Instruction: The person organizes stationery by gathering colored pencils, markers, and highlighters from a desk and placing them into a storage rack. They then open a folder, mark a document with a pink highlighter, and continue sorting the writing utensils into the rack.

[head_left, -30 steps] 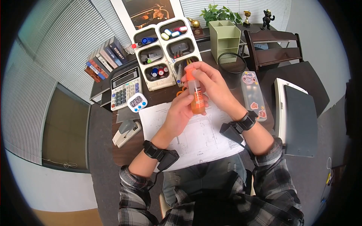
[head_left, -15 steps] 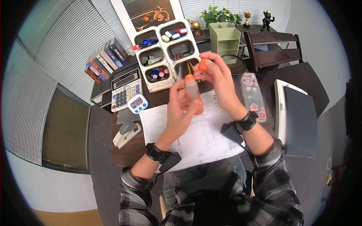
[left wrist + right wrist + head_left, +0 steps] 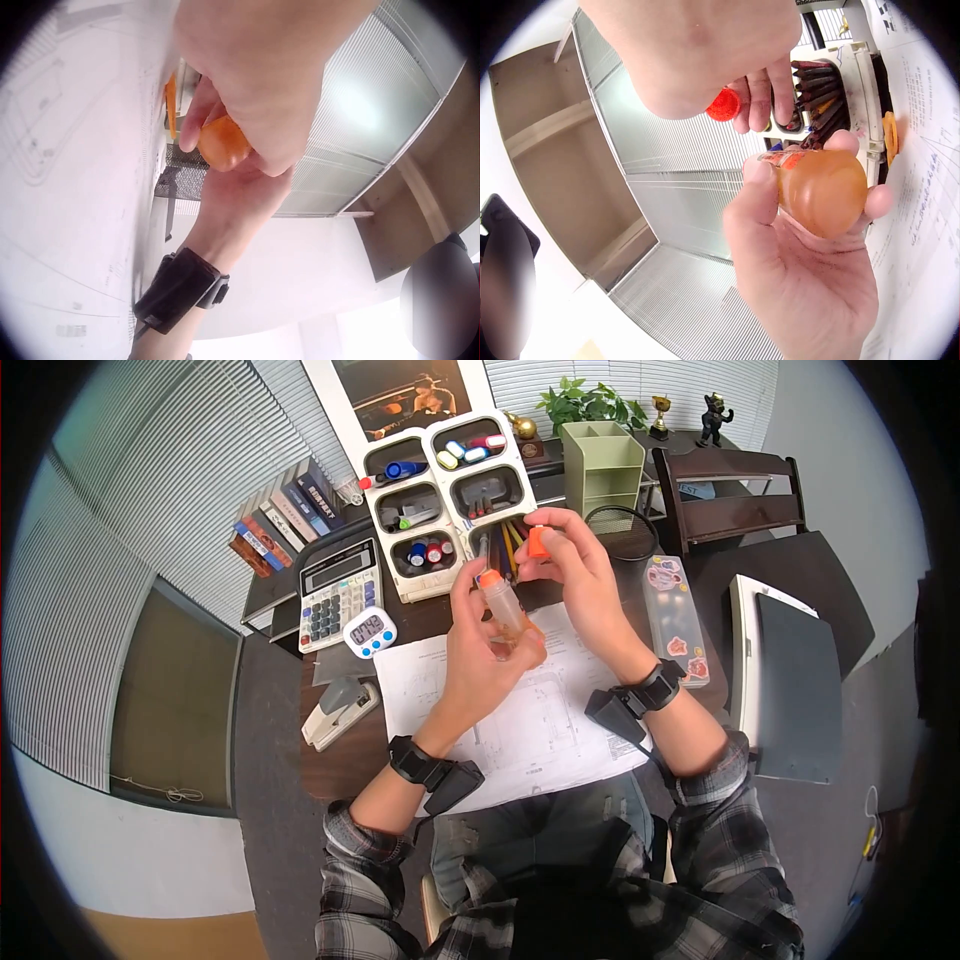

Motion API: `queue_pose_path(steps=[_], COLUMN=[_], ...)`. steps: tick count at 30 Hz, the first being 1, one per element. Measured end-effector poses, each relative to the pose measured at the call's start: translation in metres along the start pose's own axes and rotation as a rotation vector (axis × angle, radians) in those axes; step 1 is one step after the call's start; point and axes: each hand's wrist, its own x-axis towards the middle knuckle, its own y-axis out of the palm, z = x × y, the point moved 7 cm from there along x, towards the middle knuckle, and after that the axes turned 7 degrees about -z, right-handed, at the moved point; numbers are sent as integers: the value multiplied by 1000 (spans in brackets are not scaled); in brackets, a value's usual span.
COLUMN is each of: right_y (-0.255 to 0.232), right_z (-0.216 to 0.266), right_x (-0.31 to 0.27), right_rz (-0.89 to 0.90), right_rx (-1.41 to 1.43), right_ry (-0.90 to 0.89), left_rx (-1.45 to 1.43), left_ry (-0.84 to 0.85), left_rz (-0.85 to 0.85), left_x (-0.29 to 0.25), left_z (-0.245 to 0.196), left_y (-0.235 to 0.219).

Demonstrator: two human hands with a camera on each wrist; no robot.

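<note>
A translucent glue bottle (image 3: 507, 607) with amber liquid in its lower part sits in my left hand (image 3: 475, 665), thumb and fingers curled round it. Its orange applicator tip (image 3: 489, 579) is uncovered and leans up and to the left. My right hand (image 3: 595, 595) pinches the loose orange cap (image 3: 538, 542) a short way right of the tip, apart from the bottle. In the right wrist view the bottle's rounded base (image 3: 832, 195) faces the camera, with the cap (image 3: 724, 105) above it. Printed drawing sheets (image 3: 530, 735) lie below both hands.
Behind the hands stands a white organizer (image 3: 433, 510) with pens and markers. A calculator (image 3: 335, 600), a timer (image 3: 370, 633) and a stapler (image 3: 340, 710) are on the left. A clear stickered case (image 3: 675, 615), a mesh holder (image 3: 625, 538) and a green box (image 3: 603, 475) stand right.
The cap came off the bottle, and the right hand moved it up and right. The left hand shifted slightly left and tilted the bottle, its tip now leaning left.
</note>
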Motion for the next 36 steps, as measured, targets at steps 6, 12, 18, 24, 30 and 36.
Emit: queue_pose_path(steps=[6,12,18,24,30,36], right_y=[0,0,0,0,-2,-3], right_z=[1,0,2,2,1,-1], right_x=[-1,0,-1,-1,0,1], right_rz=[2,-4,-9,-8,-23,-23], right_rx=[1,6,-5,-13,-19,-26], right_ry=[-6,-3,-4,-10,-10,-27], left_rx=[4,-19,-7,33,32,35], left_ry=[0,18,34,34,35,19], left_rz=[8,4,7,22,22,13], left_x=[1,0,0,1,0,1], left_z=[-1,-3,-3,2,2,0], left_y=[1,2,2,1,2,2])
